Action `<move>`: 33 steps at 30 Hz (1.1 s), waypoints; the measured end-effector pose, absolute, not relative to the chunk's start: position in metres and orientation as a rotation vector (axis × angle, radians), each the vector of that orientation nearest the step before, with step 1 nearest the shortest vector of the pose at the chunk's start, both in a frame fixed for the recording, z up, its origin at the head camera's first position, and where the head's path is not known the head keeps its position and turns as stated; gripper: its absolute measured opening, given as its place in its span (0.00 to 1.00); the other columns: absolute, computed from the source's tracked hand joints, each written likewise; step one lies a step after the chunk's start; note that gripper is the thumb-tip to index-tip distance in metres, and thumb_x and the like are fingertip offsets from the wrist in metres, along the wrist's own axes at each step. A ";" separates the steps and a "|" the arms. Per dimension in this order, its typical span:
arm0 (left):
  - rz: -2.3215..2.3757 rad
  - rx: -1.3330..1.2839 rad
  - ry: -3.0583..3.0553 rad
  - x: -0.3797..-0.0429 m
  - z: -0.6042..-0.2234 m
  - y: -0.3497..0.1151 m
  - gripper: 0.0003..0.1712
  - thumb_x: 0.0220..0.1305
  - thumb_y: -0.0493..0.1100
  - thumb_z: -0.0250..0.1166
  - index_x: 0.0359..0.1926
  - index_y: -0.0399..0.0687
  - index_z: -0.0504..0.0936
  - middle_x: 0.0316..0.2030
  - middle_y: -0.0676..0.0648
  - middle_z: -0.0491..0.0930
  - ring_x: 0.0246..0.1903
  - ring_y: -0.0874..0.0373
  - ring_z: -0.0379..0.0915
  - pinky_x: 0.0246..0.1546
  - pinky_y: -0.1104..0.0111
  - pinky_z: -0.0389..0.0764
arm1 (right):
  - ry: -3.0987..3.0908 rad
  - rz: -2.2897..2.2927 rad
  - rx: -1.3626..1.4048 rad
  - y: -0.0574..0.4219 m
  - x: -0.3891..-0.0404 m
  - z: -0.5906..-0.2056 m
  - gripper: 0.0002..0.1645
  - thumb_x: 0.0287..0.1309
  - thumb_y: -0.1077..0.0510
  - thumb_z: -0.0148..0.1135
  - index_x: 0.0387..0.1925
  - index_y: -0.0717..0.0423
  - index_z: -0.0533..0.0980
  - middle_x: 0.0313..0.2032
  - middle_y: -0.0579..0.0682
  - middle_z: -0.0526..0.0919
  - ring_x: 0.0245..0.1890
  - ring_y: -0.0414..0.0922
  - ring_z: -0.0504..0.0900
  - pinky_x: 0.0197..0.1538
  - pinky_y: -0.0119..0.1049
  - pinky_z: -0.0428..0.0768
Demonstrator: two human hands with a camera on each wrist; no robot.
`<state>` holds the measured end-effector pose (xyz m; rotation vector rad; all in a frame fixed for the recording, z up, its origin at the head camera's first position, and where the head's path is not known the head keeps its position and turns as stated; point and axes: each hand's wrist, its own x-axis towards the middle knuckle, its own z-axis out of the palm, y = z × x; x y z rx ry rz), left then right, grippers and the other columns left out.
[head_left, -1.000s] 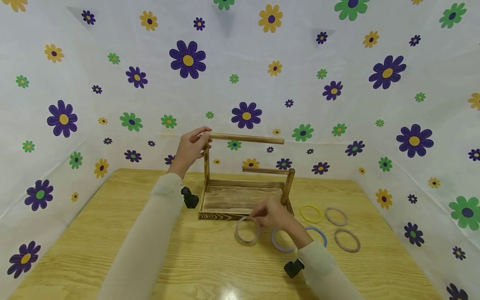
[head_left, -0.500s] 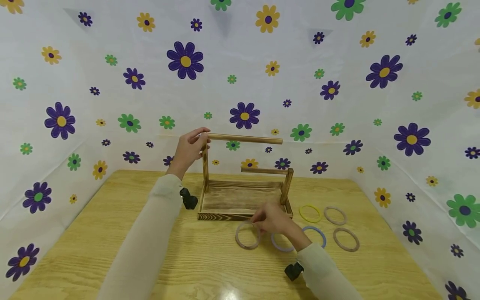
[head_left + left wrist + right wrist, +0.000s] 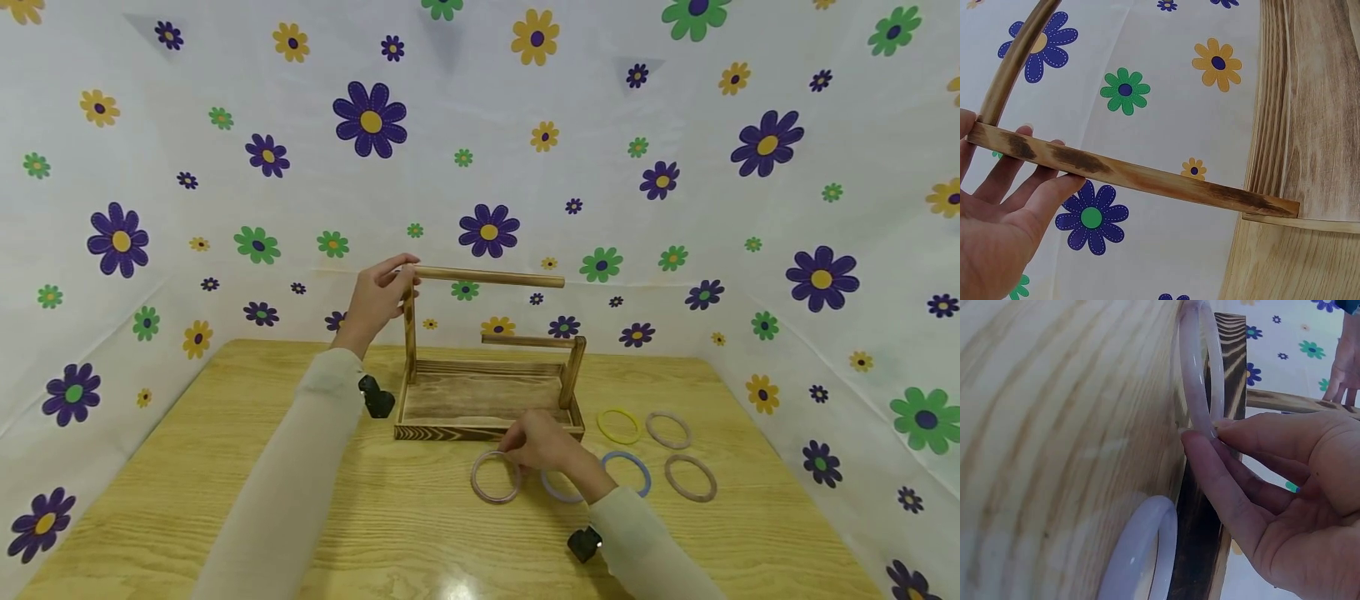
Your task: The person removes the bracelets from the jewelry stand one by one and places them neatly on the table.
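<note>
A dark-grained wooden stand [image 3: 450, 432] has a tray base, a tall left post with an upper rod [image 3: 487, 277] and a shorter right post with a lower rod [image 3: 528, 341]. My left hand [image 3: 375, 300] grips the top of the tall post, fingertips behind it in the left wrist view [image 3: 1010, 212]. In front of the tray, my right hand [image 3: 543, 442] pinches the edge of a pale pinkish bangle [image 3: 1192, 362] between thumb and fingers. Close beside that hand lies a lavender bangle [image 3: 1125, 562], partly hidden by the hand in the head view.
Right of my right hand, a blue bangle [image 3: 648, 479], a yellow bangle [image 3: 618, 442] and two brownish-mauve bangles, one nearer [image 3: 697, 499], lie on the wooden table [image 3: 405, 533]. A flower-printed white cloth [image 3: 285, 200] hangs behind and along both sides.
My right hand has brought the pinkish bangle slightly down in the view, toward me. My left hand keeps its grip on the post, and the stand stays put.
</note>
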<state>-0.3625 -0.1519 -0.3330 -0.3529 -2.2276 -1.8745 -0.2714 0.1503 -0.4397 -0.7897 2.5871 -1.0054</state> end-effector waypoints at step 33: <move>-1.697 -0.325 -2.229 -0.368 -0.342 -0.146 0.27 0.79 0.59 0.53 0.70 0.54 0.77 0.56 0.41 0.84 0.42 0.62 0.80 0.33 0.70 0.80 | 2.735 -0.873 -0.932 0.146 -0.269 -0.449 0.06 0.54 0.74 0.70 0.29 0.65 0.89 0.29 0.57 0.90 0.27 0.43 0.87 0.31 0.26 0.83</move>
